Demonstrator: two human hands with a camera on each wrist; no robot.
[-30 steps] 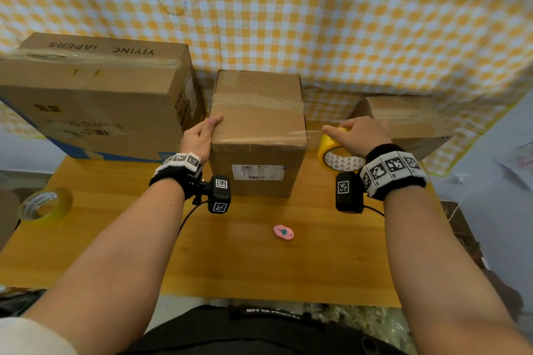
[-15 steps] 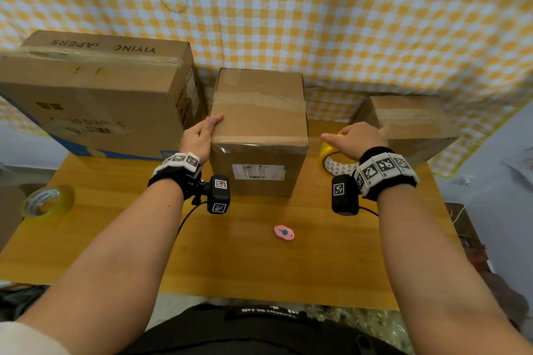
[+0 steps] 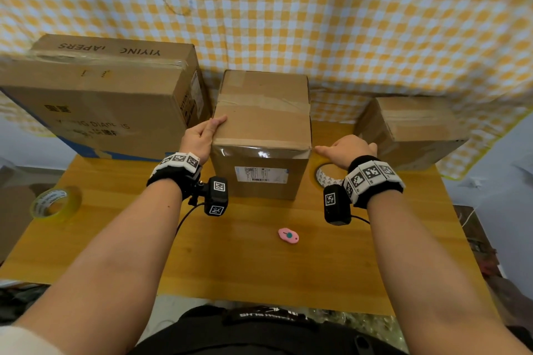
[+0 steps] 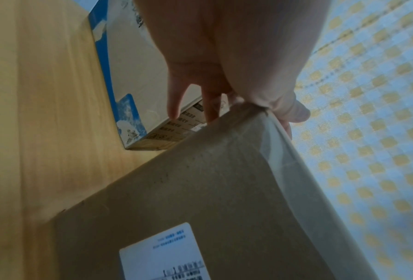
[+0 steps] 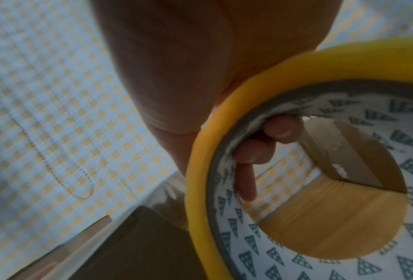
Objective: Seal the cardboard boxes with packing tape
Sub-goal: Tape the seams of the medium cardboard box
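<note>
The middle cardboard box (image 3: 262, 121) stands upright on the table, with shiny clear tape (image 3: 259, 150) along its top front edge. My left hand (image 3: 215, 127) braces its top left edge: the thumb lies on top and straight fingers (image 4: 210, 106) run down the left side. My right hand (image 3: 343, 148) hovers just right of the box's front right corner and holds a yellow tape roll (image 3: 326, 177) low beside the box. In the right wrist view its fingers (image 5: 260, 147) curl through the roll (image 5: 210, 144) core.
A large box (image 3: 101, 95) stands close on the left and a small box (image 3: 412, 127) at the back right. A second tape roll (image 3: 54, 204) lies at the table's left edge. A pink cutter (image 3: 288, 235) lies on the wooden table (image 3: 230, 268) in front. Checked cloth hangs behind.
My right hand has carried the tape roll from the box's top front corner down along its right side. The left hand has stayed on the box's left edge.
</note>
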